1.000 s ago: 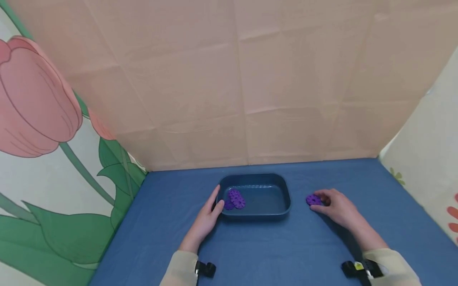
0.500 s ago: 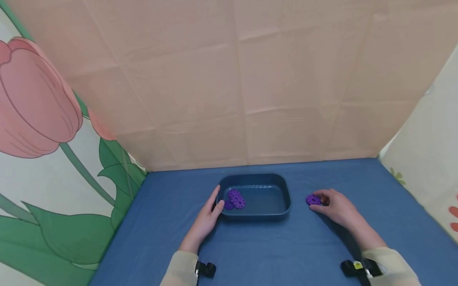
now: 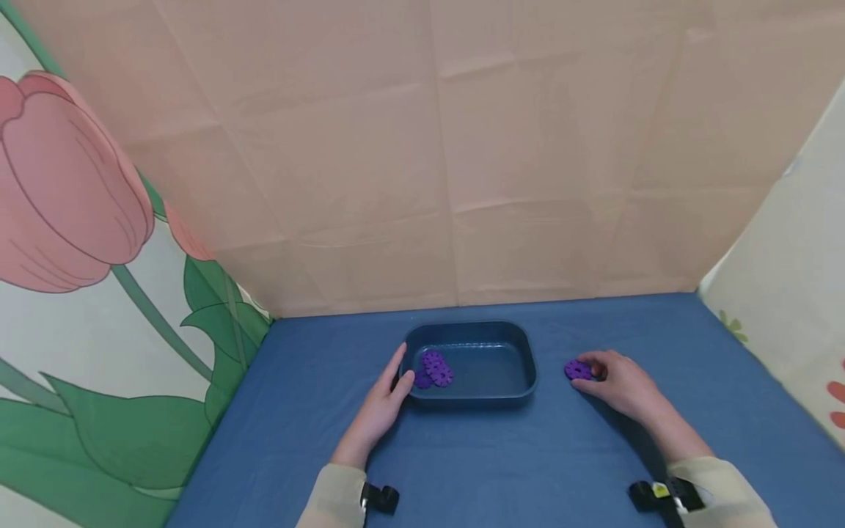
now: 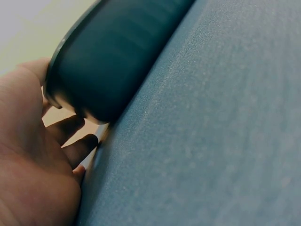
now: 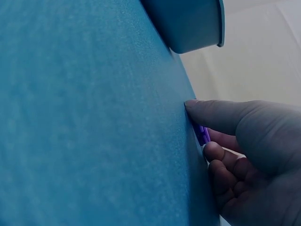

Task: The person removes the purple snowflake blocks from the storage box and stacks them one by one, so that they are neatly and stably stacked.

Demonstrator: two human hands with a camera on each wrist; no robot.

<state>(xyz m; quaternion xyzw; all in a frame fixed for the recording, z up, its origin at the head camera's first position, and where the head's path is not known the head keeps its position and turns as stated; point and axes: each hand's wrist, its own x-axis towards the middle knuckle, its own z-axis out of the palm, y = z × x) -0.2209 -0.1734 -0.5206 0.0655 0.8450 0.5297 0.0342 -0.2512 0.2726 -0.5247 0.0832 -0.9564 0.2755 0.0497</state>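
Left hand [image 3: 375, 414] and right hand [image 3: 623, 385] are well apart from each other on the blue-covered table [image 3: 488, 469], and each has hold of something. Out beyond the left hand, on its left, the side wall carries a big pink tulip [image 3: 72, 176] with broad green leaves [image 3: 125, 433]. Coming rightward, a pale sleeve [image 3: 332, 499] sits behind the left hand, a black wrist camera [image 3: 383, 499] strapped at its cuff. That hand grips the near left corner of a dark blue rectangular tray [image 3: 491, 363], thumb at the near edge, fingers round the left end. Just inside, close by the thumb, lie some notched purple discs with holes (they overlap, so I can't count them from where I stand). Behind both hands hangs a creased beige sheet [image 3: 449, 169], meeting the back edge of the table.

Between the tray and the right hand runs a stretch of blue cloth. Thumb and fingers of the right hand pinch a single-looking purple disc [image 3: 578, 369] down at the cloth, its outer part poking out toward the tray. Another pale sleeve and a second black camera [image 3: 647, 496] follow behind that wrist. Farthest right, past the right hand, a whitish wall [image 3: 805, 242] bears red shapes [image 3: 837, 405].
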